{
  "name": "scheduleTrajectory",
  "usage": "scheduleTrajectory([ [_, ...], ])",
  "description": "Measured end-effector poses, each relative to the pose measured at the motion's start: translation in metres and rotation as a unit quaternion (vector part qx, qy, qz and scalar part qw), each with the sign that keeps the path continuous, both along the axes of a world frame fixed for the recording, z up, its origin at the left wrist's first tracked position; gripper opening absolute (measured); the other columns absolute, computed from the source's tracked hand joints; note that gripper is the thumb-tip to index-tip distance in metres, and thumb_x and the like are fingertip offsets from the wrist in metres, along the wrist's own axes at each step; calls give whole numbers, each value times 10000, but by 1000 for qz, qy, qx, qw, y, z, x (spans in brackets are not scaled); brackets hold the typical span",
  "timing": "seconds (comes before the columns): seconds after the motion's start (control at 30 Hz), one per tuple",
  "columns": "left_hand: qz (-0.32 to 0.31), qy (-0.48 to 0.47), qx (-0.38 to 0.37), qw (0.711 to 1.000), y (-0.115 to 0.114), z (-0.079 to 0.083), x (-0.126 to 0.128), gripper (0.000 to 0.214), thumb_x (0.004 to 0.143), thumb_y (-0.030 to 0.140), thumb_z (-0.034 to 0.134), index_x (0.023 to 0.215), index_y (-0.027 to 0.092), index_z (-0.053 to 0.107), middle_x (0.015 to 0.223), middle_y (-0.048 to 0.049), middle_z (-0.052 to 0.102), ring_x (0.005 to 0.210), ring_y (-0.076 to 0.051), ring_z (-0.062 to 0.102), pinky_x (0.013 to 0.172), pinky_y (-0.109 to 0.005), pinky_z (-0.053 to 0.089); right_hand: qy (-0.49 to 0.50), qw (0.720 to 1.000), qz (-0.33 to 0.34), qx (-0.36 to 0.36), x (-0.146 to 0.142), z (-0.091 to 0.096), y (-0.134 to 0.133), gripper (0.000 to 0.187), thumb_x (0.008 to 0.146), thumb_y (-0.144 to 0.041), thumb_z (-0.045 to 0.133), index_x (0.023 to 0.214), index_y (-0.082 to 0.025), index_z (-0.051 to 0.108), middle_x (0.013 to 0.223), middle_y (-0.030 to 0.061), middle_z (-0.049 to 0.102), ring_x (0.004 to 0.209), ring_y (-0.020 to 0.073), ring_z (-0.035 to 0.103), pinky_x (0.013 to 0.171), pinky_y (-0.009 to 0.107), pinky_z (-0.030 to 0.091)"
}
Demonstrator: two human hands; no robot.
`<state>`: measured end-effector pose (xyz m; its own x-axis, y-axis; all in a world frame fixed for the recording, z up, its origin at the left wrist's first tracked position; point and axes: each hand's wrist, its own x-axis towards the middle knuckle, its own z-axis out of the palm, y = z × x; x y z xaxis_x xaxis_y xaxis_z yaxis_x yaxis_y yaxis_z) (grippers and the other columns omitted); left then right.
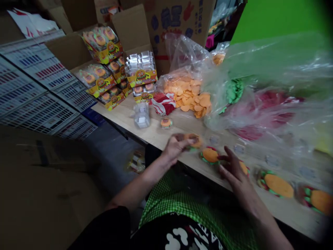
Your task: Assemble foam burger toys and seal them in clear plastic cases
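Observation:
My left hand [176, 146] is closed on a small toy burger [194, 140] with an orange top and a green edge, held just above the wooden table [135, 119]. My right hand [232, 168] lies lower right with its fingers spread, touching another toy burger [209, 155] on the table and covering part of a third [244, 168]. Two more burgers [278, 185] [321, 201] lie in a row to the right. A single small burger [165, 122] and a clear plastic case [142, 115] stand further back.
Stacks of packed burger boxes [104, 83] sit in open cartons at the back left. Clear bags hold orange discs [191, 95], green pieces [235, 91] and red pieces [270, 104]. Printed sheets [39, 86] lie left. A green cloth [182, 205] covers my lap.

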<state>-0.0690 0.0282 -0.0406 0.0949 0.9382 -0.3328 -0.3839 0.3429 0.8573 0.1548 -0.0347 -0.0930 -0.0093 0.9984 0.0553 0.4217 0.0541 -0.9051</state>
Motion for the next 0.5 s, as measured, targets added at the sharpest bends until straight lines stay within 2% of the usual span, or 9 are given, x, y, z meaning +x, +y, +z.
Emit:
scheduleTrajectory([
  [0.1, 140, 167, 61, 974, 35, 0, -46, 497, 539, 258, 938, 923, 145, 642, 896, -49, 703, 706, -127, 619, 729, -292, 503, 9, 995, -81, -52, 27, 23, 7, 539, 836, -513, 619, 1333, -304, 597, 1125, 99, 672, 812, 250, 643, 704, 403, 561],
  [0.17, 162, 208, 69, 962, 54, -1, -69, 490, 558, 258, 934, 925, 144, 629, 871, -38, 692, 701, -125, 615, 740, -292, 504, 12, 989, -132, -61, 38, 36, 10, 351, 827, -485, 614, 1149, -364, 681, 1062, 82, 698, 758, 263, 617, 658, 419, 536],
  [0.23, 126, 220, 75, 964, 66, -3, -81, 454, 609, 299, 912, 934, 135, 641, 856, -41, 689, 712, -132, 619, 748, -291, 503, 16, 985, -156, -64, 42, 41, 13, 214, 832, -481, 589, 1006, -421, 699, 993, 63, 710, 769, 289, 612, 641, 441, 517],
  [0.3, 87, 243, 91, 962, 71, -7, -80, 492, 628, 345, 902, 993, 137, 646, 858, -37, 683, 737, -141, 621, 753, -286, 495, 24, 986, -151, -64, 39, 39, 15, 172, 814, -474, 600, 943, -422, 702, 953, 66, 714, 814, 315, 625, 654, 461, 512],
  [0.4, 41, 307, 104, 945, 73, -18, -63, 587, 582, 361, 926, 1036, 148, 621, 797, -9, 639, 745, -161, 607, 763, -294, 477, 34, 990, -121, -64, 31, 30, 22, 271, 773, -447, 623, 1007, -341, 708, 991, 77, 723, 883, 316, 647, 733, 465, 524],
  [0.5, 25, 403, 108, 909, 77, -31, -46, 503, 607, 346, 910, 959, 154, 606, 763, -8, 600, 791, -200, 605, 821, -327, 461, -21, 993, -97, -56, 28, 23, 37, 381, 788, -386, 557, 1111, -240, 695, 1082, 85, 720, 934, 285, 659, 834, 452, 522],
])
